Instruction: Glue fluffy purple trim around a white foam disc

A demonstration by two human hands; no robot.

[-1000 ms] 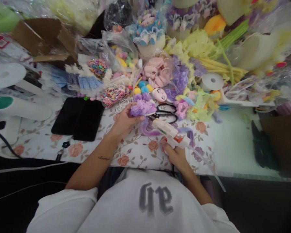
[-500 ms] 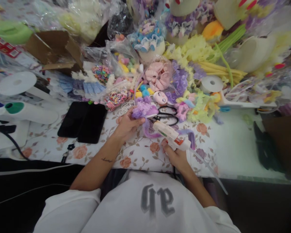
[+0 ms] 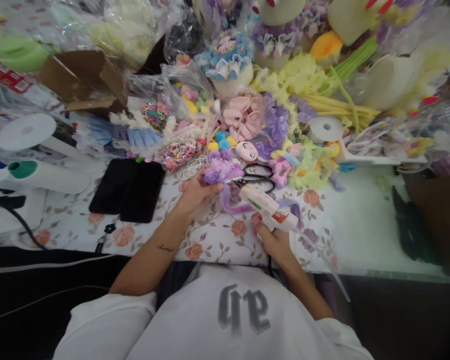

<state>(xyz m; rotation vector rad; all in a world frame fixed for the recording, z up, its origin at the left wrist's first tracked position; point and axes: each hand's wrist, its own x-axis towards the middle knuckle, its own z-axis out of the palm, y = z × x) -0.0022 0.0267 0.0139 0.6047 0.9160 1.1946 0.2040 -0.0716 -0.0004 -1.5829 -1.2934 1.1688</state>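
Note:
My left hand (image 3: 195,196) is closed around a fluffy purple piece (image 3: 218,170), held just above the flowered tablecloth (image 3: 210,235). My right hand (image 3: 273,241) grips a white glue gun (image 3: 267,206) whose nozzle points up-left toward the purple piece, a short gap from it. A clear glue stick (image 3: 322,260) trails from the back of the gun toward the table edge. A purple fuzzy strip (image 3: 232,204) curls on the cloth under the gun.
Black scissors (image 3: 258,178) and a small doll head (image 3: 246,151) lie just beyond my hands. Two black phones (image 3: 129,189) sit to the left. Heaps of ruffled trim, beads and bags (image 3: 247,100) crowd the back; white stands (image 3: 33,172) at left.
The view has shifted slightly. The glue gun has drawn back a little to the right and down from the purple piece; my left hand keeps its hold.

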